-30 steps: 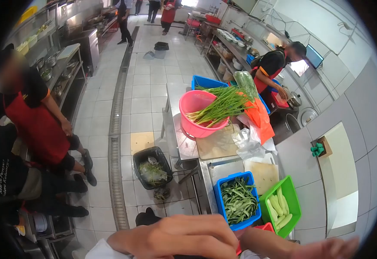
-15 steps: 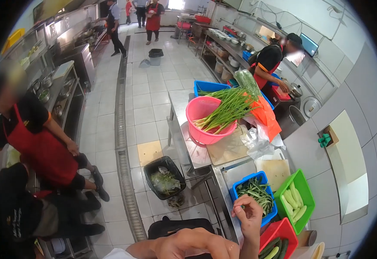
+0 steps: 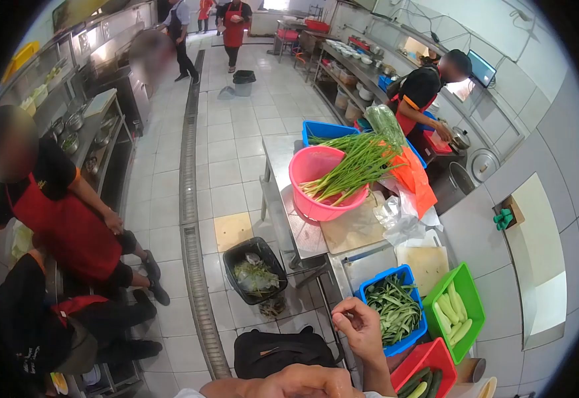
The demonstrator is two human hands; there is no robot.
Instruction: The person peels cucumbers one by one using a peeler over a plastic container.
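My right hand [image 3: 359, 328] is raised beside a blue basket [image 3: 362, 292] of cut green leaves [image 3: 395, 308]. Its thumb and fingertips are pinched together, and anything between them is too small to name. Low at the bottom edge, my left hand [image 3: 309, 381] shows its back and knuckles; the fingers curl down out of view, so what they hold is hidden. A black bag [image 3: 283, 351] lies just beyond it. Near my right forearm stand a red basket [image 3: 435, 348] with dark green cucumbers [image 3: 422, 385] and a green basket [image 3: 478, 308] with pale peeled vegetables [image 3: 458, 305].
A pink tub [image 3: 309, 176] with long green stalks [image 3: 356, 169] stands on the steel table [image 3: 276, 156]. A black-lined bin [image 3: 283, 292] with scraps sits on the floor beside a drain grate [image 3: 193, 292]. Two people [image 3: 70, 229] are close on the left; another [image 3: 422, 89] works at the right counter.
My right hand has moved left, away from in front of the leaf basket. My left hand has sunk lower, uncovering more of the black bag. The view has shifted slightly.
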